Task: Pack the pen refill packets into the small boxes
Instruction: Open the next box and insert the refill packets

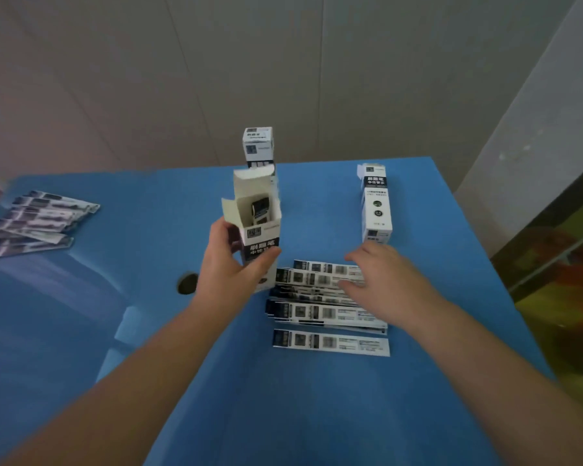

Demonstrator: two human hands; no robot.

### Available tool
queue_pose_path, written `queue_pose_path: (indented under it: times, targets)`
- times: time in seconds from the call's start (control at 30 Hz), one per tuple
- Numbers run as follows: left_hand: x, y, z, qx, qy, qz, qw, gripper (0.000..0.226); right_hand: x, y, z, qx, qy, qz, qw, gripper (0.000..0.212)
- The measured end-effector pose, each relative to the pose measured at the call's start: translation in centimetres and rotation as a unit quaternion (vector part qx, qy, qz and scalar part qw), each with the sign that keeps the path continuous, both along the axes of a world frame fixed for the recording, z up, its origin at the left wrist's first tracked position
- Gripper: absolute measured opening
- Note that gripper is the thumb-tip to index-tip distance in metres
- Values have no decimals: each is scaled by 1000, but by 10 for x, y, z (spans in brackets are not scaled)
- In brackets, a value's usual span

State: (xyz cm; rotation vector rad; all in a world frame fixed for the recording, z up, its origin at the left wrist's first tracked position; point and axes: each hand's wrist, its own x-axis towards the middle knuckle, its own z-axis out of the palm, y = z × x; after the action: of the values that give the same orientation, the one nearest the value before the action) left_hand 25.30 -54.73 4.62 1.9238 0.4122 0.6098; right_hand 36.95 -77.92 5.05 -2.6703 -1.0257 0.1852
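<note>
Left hand [231, 260] is being kept curled round the lower half of an open small box [258, 227], which is being held upright above the blue table [148, 331] with its top flaps standing open; one dark packet end [260, 207] is being shown inside the opening. Right hand [381, 280] is being held flat and relaxed, fingers spread, nothing gripped, over the right ends of a loose pile of pen refill packets [320, 307] lying crosswise on the table; whether the fingertips are being pressed on the packets cannot be told. One single packet [330, 343] is being left apart, just nearer than the pile. A closed box [258, 146] is being seen standing upright behind the held box, and another upright box [376, 206] is standing beyond the right hand. More packets [37, 222] are being left fanned out at the table's far left. A dark round hole [187, 283] is being shown in the tabletop beside the left wrist
</note>
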Motion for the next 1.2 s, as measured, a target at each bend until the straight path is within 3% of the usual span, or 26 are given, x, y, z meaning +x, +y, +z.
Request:
queue_pose_path:
  times: [0.2,0.33,0.57,0.8,1.03,1.2]
  targets:
    - [-36,25,-9,-21,15,27,999,62,-25,10,-1,-98,46,41,993,60]
    - [-43,31,-6,-22,25,12,999,59,-40,16,-4,-142,19,22,989,44]
    - [-43,36,-8,-3,21,-45,999,62,-56,26,-3,-106,-32,-43,993,28]
    - [-41,40,-6,1,30,-58,998,56,-61,28,2,-110,-49,-40,992,24]
    - [-37,36,-5,3,35,-48,998,50,-50,22,15,-52,24,-68,996,25]
    - [-37,34,-8,10,35,-37,999,53,-34,19,21,-87,40,-54,994,20]
